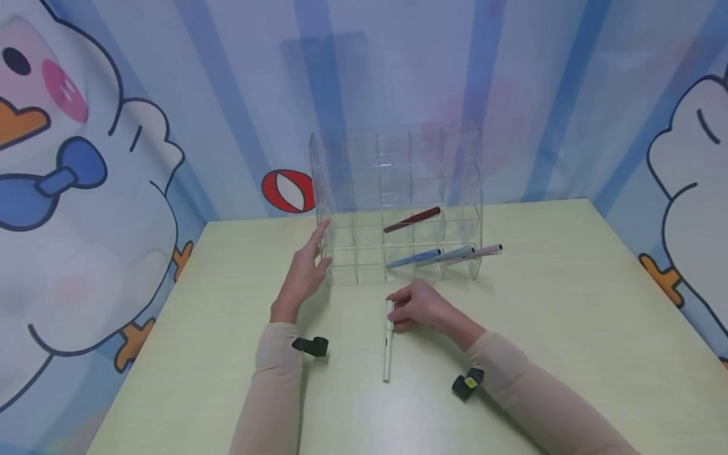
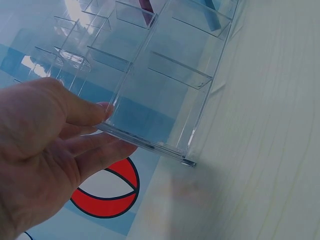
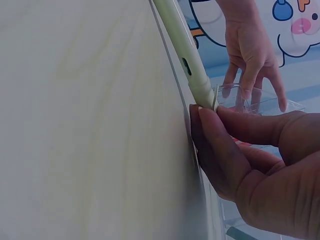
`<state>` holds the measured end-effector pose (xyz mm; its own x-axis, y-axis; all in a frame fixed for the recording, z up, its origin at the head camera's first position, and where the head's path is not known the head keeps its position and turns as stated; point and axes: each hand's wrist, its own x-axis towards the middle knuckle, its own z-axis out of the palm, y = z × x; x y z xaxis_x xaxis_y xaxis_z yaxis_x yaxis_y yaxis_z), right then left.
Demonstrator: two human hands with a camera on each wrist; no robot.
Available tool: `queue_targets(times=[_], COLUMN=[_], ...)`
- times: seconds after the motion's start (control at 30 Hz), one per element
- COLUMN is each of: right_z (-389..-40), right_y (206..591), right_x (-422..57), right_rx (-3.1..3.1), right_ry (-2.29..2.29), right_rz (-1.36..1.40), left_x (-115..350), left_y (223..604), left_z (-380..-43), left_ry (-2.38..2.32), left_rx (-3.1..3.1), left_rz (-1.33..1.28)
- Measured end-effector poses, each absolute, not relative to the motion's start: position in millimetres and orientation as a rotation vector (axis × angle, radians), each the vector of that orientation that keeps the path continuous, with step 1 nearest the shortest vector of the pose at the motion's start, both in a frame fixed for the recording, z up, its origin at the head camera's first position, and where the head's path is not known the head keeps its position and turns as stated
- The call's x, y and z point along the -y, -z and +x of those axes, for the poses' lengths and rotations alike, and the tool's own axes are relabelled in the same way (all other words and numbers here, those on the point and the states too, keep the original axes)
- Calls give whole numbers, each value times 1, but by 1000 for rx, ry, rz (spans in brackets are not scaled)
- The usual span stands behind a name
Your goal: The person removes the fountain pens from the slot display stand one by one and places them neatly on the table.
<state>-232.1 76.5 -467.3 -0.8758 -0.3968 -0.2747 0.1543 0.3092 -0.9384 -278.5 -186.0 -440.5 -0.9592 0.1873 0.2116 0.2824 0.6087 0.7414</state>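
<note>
At far left, the counter (image 1: 227, 303) runs well past your left arm to its slanting side edge; your left hand (image 1: 301, 273) is clamped on the left end of the clear rack (image 1: 364, 247), thumb on one face of the panel, fingers on the other; the rack stands upright near the counter's far edge, just before the backdrop.

Right of that hand, the pale green pen (image 1: 388, 354) is in front of the rack, its long axis running from you towards it, clip end foremost; whether it touches the counter cannot be told; your right hand (image 1: 419, 307) is the nearer, pinching that clip end from the right, thumb and fingertips together on it; the rack lies straight ahead, which I judge the governing relation.

Further right, a dark red pen (image 1: 414, 219) slants in a higher row; a blue pen (image 1: 415, 258), a teal pen (image 1: 455, 254) and a pink pen (image 1: 485, 251) slant in the bottom row, limiting room there; beyond, the counter continues well past the rack's right end.
</note>
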Motion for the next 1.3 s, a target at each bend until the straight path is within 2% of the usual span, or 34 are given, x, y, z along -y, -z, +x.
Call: queue_targets(times=[0.93,1.3], right_z=[-225,-215], right_y=[469,454], right_x=[-68,-70], right_rx=[-2243,-2276], right_ry=[1507,1258], right_rz=[-255,-283], left_x=[185,185], left_y=[440,440], left_z=[-277,-278], left_ry=[1294,1287], left_rx=[2715,2707], left_rz=[-382,-402])
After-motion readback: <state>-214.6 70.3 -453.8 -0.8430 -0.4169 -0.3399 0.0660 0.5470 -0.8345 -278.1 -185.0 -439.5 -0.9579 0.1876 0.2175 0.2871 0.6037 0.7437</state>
